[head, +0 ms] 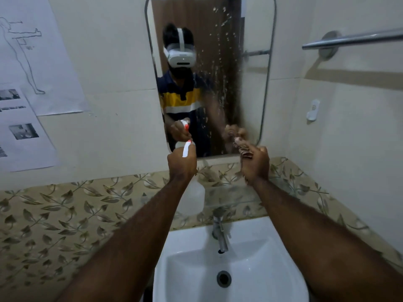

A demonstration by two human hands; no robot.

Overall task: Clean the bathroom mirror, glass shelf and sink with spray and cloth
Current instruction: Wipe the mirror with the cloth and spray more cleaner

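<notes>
The mirror (220, 62) hangs on the wall with streaks and drops of spray running down its right half. My left hand (182, 163) grips a translucent spray bottle (194, 195) with a white and red trigger head, raised near the mirror's lower edge. My right hand (255, 164) holds a brownish crumpled cloth (242, 148) against the mirror's bottom right part. A glass shelf (231, 192) runs below the mirror, hard to see. The white sink (272, 247) with a chrome tap (220, 234) lies below both arms.
A chrome towel bar (353, 39) sticks out at the upper right. A small white hook (313, 110) sits on the right wall. Paper sheets (32, 83) are taped on the left wall. A leaf-patterned tile band (65, 214) runs behind the sink.
</notes>
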